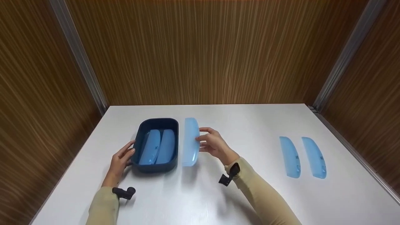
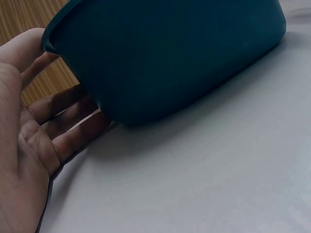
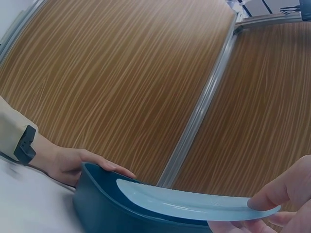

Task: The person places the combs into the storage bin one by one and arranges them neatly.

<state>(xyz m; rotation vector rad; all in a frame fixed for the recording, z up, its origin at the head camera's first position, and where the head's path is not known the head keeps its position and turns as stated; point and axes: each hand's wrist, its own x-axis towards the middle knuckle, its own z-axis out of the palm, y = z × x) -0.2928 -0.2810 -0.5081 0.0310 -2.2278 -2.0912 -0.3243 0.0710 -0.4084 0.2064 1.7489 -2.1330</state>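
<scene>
A deep dark-blue bin (image 1: 154, 168) with rounded corners stands on the table, left of centre. Inside it lie two light-blue curved plastic pieces, the left one (image 1: 151, 147) with a small dark mark, the right one (image 1: 166, 146) beside it. My left hand (image 1: 120, 159) touches the bin's left side, thumb at the rim and fairly straight fingers against the outer wall (image 2: 160, 58). Just right of the bin, my right hand (image 1: 215, 143) pinches a translucent blue curved plastic piece (image 1: 190, 142) by its bowed edge, above the table. In the right wrist view this piece (image 3: 184, 200) appears in front of the bin's rim.
Two more blue curved pieces, one (image 1: 290, 157) left of the other (image 1: 314, 157), lie side by side at the table's right. Wood-grain panels (image 1: 203, 53) wall in the white table (image 1: 243, 125) at back and sides, with metal posts at the corners.
</scene>
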